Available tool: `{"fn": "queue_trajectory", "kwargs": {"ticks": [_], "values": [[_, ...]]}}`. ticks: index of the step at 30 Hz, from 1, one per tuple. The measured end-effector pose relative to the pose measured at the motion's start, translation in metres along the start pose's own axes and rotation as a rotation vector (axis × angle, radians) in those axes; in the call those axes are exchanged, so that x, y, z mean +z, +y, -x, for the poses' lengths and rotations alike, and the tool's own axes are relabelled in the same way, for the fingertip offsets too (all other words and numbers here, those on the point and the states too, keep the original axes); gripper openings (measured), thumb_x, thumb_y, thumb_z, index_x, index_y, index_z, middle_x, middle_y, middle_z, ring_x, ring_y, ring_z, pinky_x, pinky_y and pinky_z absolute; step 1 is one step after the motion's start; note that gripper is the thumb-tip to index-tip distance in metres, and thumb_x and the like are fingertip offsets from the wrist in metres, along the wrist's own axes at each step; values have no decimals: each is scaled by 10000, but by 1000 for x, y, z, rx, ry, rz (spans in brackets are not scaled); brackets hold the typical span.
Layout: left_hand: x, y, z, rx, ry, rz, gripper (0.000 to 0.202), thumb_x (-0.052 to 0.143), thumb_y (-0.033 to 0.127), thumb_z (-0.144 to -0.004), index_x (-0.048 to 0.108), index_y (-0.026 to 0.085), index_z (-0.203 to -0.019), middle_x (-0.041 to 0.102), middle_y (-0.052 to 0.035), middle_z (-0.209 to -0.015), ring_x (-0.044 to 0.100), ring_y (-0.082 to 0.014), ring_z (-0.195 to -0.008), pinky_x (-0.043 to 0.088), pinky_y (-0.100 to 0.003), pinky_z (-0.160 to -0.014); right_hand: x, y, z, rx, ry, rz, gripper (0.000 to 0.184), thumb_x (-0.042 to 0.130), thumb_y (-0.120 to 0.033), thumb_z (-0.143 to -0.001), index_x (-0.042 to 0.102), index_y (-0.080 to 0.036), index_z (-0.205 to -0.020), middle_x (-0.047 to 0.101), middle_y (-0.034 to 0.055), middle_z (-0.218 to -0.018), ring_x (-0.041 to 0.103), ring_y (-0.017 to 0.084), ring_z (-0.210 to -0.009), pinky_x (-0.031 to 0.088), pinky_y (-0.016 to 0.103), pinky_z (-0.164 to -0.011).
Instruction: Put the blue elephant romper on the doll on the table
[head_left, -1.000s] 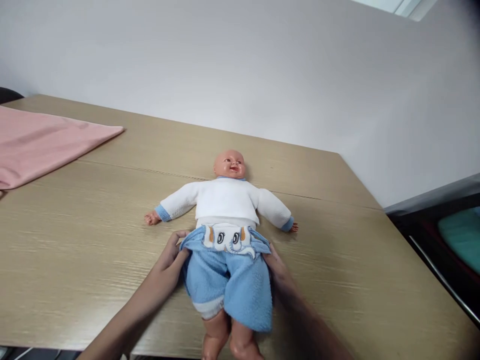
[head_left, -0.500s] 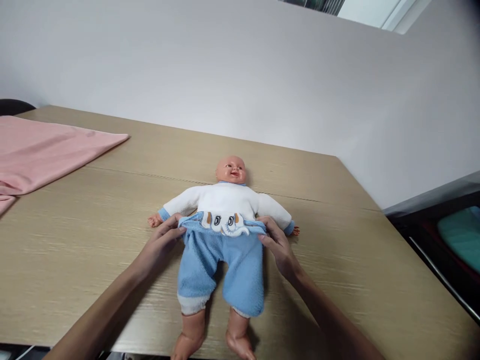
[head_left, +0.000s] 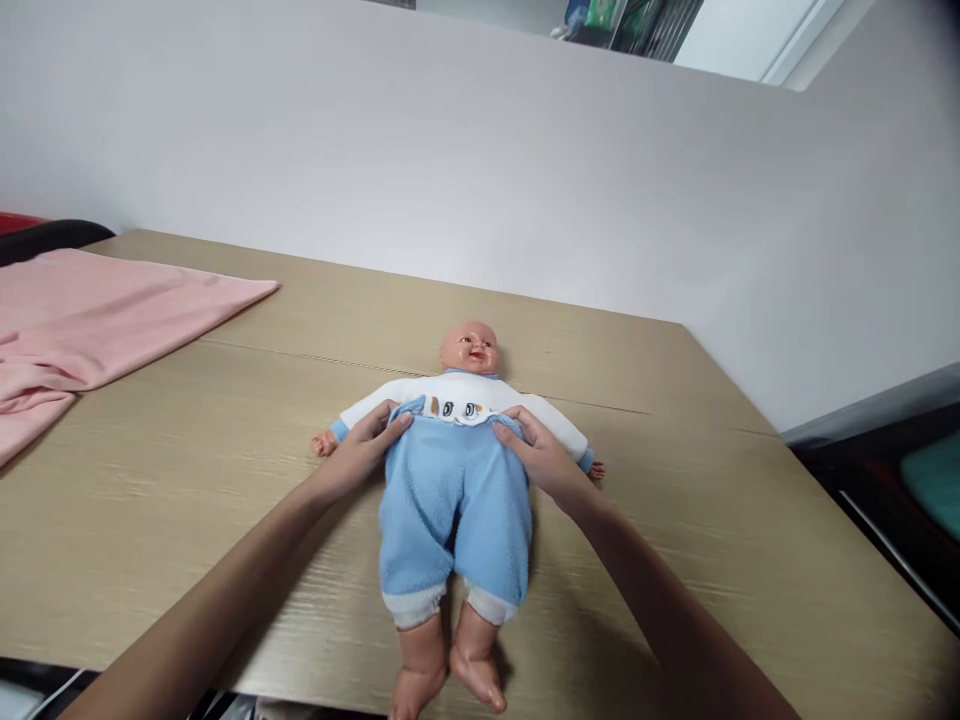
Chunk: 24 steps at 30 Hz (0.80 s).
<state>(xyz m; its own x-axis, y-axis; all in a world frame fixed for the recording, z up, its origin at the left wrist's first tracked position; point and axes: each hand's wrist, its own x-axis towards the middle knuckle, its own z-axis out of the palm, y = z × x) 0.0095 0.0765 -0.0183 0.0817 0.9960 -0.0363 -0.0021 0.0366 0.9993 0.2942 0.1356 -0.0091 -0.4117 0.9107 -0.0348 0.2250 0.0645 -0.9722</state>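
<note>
A baby doll (head_left: pixel 469 348) lies on its back on the wooden table (head_left: pixel 187 450), head away from me. It wears a white top with blue cuffs and blue fleece overalls (head_left: pixel 450 500). The bib with an elephant patch reaches up to its chest. My left hand (head_left: pixel 365 445) pinches the overalls' upper left edge. On the other side my right hand (head_left: pixel 534 450) grips the upper right edge in the same way. The doll's bare feet point toward me at the table's near edge.
A pink cloth (head_left: pixel 90 320) is spread at the table's far left. A white wall rises right behind the table. To the right stands a dark shelf unit (head_left: pixel 885 500) holding something teal (head_left: pixel 937 480).
Both hands have pulled the blue overalls up from the doll's waist to its chest. The legs now show below the trouser cuffs.
</note>
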Motion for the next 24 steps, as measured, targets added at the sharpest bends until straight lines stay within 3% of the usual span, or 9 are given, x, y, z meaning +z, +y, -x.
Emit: {"fn": "queue_trajectory", "kwargs": {"ticks": [4, 8, 11, 14, 18, 21, 24], "values": [[3, -8, -15, -23, -21, -94, 478, 646, 660, -994, 705, 202, -1118, 735, -76, -1142, 653, -302, -1111, 503, -388, -996, 4, 4, -3, 46, 114, 85, 413, 706, -627, -904, 643, -234, -1015, 688, 26, -984, 631, 248, -937, 492, 366, -873], [-15, -16, 1, 92, -69, -423, 433, 591, 595, -1015, 730, 204, -1141, 749, -99, -1211, 616, -371, -1259, 467, -461, -1110, -5, 15, 29, -39, 161, 295, 378, 646, -606, -976, 664, -232, -929, 679, 53, -963, 638, 276, -966, 485, 415, -937], [-21, -19, 18, 135, -71, -484, 425, 660, 560, -978, 734, 213, -1212, 729, -118, -1347, 574, -390, -1360, 416, -486, -1201, -4, 32, 54, -70, 235, 237, 388, 621, -618, -997, 674, -242, -923, 682, 70, -1022, 640, 289, -1048, 498, 437, -1020], [-12, -20, 25, 23, 28, -271, 435, 695, 563, -978, 735, 226, -1249, 755, -108, -1337, 615, -370, -1333, 470, -460, -1158, 7, 46, 63, 66, 326, -116, 431, 667, -693, -951, 694, -268, -1021, 739, 69, -1047, 681, 298, -1054, 569, 454, -988], [10, -18, 22, -174, 135, 267, 451, 794, 567, -921, 762, 238, -1229, 821, -88, -1205, 714, -339, -1222, 560, -421, -1043, 25, 48, 54, 228, 348, -559, 559, 760, -696, -882, 697, -290, -1261, 793, 94, -1221, 726, 333, -1161, 613, 502, -982], [21, -14, 16, -234, 73, 483, 426, 931, 452, -799, 796, 214, -1124, 845, -104, -1114, 756, -353, -1163, 586, -431, -1009, 26, 43, 45, 231, 338, -582, 552, 780, -691, -861, 687, -308, -1248, 795, 77, -1214, 723, 324, -1164, 598, 487, -994], [23, -14, 7, -239, 1, 523, 384, 961, 324, -728, 815, 192, -1057, 853, -112, -1084, 765, -363, -1133, 587, -440, -1007, 14, 38, 35, 124, 311, -451, 448, 769, -667, -881, 663, -302, -1118, 764, 33, -1077, 703, 278, -1043, 572, 411, -951]]}}
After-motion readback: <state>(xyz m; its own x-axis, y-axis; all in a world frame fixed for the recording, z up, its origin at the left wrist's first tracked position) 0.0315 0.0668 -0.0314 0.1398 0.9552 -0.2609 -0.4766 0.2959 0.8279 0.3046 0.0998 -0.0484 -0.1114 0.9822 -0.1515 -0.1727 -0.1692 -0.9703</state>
